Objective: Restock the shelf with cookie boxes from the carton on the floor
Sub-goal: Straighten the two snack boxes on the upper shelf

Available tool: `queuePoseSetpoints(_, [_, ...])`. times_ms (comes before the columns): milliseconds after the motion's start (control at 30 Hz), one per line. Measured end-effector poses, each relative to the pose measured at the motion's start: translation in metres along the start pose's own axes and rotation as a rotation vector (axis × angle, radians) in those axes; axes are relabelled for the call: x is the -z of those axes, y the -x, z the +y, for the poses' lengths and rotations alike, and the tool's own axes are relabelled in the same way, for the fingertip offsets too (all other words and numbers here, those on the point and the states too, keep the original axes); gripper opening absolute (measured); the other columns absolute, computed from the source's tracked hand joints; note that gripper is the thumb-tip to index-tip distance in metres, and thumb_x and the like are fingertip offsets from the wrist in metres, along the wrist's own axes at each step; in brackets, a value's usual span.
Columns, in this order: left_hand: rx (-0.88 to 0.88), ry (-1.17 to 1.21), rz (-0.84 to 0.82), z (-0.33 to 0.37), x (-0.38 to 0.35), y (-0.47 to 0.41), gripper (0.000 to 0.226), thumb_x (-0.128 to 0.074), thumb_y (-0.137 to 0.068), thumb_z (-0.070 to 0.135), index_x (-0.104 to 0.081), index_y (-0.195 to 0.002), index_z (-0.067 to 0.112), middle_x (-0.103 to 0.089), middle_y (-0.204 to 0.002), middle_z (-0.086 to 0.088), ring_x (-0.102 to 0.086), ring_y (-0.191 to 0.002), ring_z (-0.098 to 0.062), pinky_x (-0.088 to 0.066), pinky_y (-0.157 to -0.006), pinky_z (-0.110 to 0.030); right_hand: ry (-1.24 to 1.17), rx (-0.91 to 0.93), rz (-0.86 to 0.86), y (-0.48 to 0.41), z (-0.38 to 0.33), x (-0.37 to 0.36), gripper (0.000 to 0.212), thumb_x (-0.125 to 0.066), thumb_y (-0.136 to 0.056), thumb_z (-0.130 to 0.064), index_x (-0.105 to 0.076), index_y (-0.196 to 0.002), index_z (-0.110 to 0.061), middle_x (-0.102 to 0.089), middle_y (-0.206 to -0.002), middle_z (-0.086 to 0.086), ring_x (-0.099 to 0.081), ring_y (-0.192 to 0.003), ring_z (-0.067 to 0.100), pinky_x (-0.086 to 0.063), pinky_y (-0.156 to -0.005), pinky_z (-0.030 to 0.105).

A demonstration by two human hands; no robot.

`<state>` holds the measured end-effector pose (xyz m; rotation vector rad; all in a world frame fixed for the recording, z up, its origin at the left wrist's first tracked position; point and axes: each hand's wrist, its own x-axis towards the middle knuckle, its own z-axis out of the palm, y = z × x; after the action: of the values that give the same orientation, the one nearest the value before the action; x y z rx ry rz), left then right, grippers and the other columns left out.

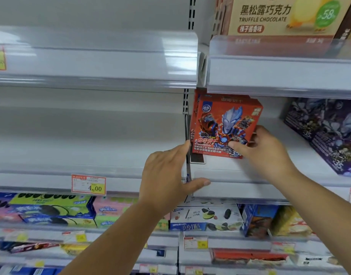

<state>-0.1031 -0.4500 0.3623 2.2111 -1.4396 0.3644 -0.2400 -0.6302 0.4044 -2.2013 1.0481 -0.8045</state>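
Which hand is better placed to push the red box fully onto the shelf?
Right. The right hand grips the red box at its lower right corner; the left hand lies open at the shelf edge, touching no box.

We see red cookie box (226,126): glossy printed cardboard; shelf (81,139): smooth matt painted metal; front rail (269,72): clear shiny plastic, glare streaks; price tag (88,184): matt paper; purple boxes (329,135): glossy card.

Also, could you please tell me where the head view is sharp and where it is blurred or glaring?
Head view: the red cookie box is sharp; the packs on the lower shelves are blurred; glare streaks cross the clear shelf-edge strip.
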Motion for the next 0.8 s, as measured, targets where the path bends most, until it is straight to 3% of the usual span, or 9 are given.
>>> queuePoseSetpoints(200, [-0.002,-0.012,-0.008,-0.002,-0.004,-0.001,0.095,-0.038,-0.073,0.088,-0.025,-0.151,0.035,-0.056,-0.133,0.022,-0.054,-0.114,-0.004,-0.034,-0.101,-0.028,-0.017,-0.015,-0.045,-0.016,-0.002,-0.01,0.046,-0.074,-0.081,-0.035,-0.053,-0.116,-0.015,-0.068,-0.113,0.003,-0.062,-0.095,0.02,-0.045,-0.077,0.029])
queuePoseSetpoints(400, [-0.003,-0.01,-0.013,-0.004,-0.006,-0.001,0.094,-0.039,-0.075,0.088,-0.026,-0.15,0.035,-0.054,-0.134,0.023,-0.053,-0.117,-0.004,-0.033,-0.104,-0.028,0.003,-0.022,-0.077,-0.022,-0.007,-0.013,0.04,-0.07,-0.086,-0.034,-0.054,-0.117,-0.014,-0.066,-0.114,0.004,-0.056,-0.089,0.017,-0.039,-0.076,0.024])
queuePoseSetpoints(500, [-0.017,0.05,0.002,-0.002,-0.001,-0.001,0.09,-0.045,-0.075,0.083,-0.03,-0.149,0.034,-0.054,-0.137,0.02,-0.049,-0.122,-0.004,-0.029,-0.106,-0.025,0.006,-0.076,-0.095,-0.019,-0.008,-0.009,0.049,-0.069,-0.085,-0.038,-0.051,-0.124,-0.013,-0.062,-0.125,0.008,-0.058,-0.1,0.022,-0.039,-0.08,0.026])
queuePoseSetpoints(567, [-0.021,0.187,0.059,-0.004,0.01,0.01,0.085,-0.052,-0.077,0.073,-0.034,-0.149,0.03,-0.048,-0.145,0.014,-0.036,-0.13,0.002,-0.019,-0.11,-0.015,-0.07,-0.055,0.046,0.003,-0.012,-0.001,0.062,-0.068,-0.086,-0.037,-0.042,-0.138,-0.014,-0.052,-0.138,0.009,-0.053,-0.121,0.021,-0.042,-0.092,0.028])
queuePoseSetpoints(600, [-0.031,0.241,0.099,-0.008,0.016,0.022,0.082,-0.055,-0.08,0.067,-0.036,-0.149,0.027,-0.045,-0.146,0.012,-0.031,-0.133,0.003,-0.016,-0.111,-0.011,-0.175,0.0,0.158,0.024,-0.015,0.003,0.059,-0.066,-0.089,-0.032,-0.04,-0.14,-0.016,-0.051,-0.138,0.006,-0.051,-0.123,0.015,-0.042,-0.097,0.025])
queuePoseSetpoints(700, [-0.094,0.251,0.263,-0.035,0.026,0.086,0.059,-0.063,-0.088,0.042,-0.051,-0.139,0.016,-0.054,-0.137,0.002,-0.045,-0.129,-0.01,-0.031,-0.111,-0.02,-0.434,0.165,0.305,0.103,-0.019,-0.006,0.034,-0.056,-0.092,-0.014,-0.049,-0.123,-0.024,-0.059,-0.113,-0.012,-0.056,-0.107,0.0,-0.045,-0.091,0.016])
queuePoseSetpoints(733, [-0.071,0.253,0.247,-0.051,0.022,0.117,0.051,-0.062,-0.09,0.037,-0.056,-0.135,0.014,-0.057,-0.132,0.0,-0.049,-0.125,-0.013,-0.036,-0.108,-0.022,-0.49,0.158,0.264,0.131,-0.018,-0.018,0.032,-0.056,-0.088,-0.012,-0.052,-0.118,-0.025,-0.061,-0.104,-0.017,-0.058,-0.101,0.001,-0.047,-0.088,0.018])
queuePoseSetpoints(800, [0.093,0.263,0.055,-0.09,0.009,0.188,0.047,-0.056,-0.093,0.038,-0.054,-0.136,0.02,-0.054,-0.133,0.003,-0.05,-0.124,-0.013,-0.042,-0.104,-0.024,-0.571,0.071,0.074,0.184,-0.012,-0.059,0.032,-0.058,-0.088,-0.005,-0.057,-0.108,-0.029,-0.065,-0.093,-0.015,-0.061,-0.093,0.008,-0.051,-0.082,0.02])
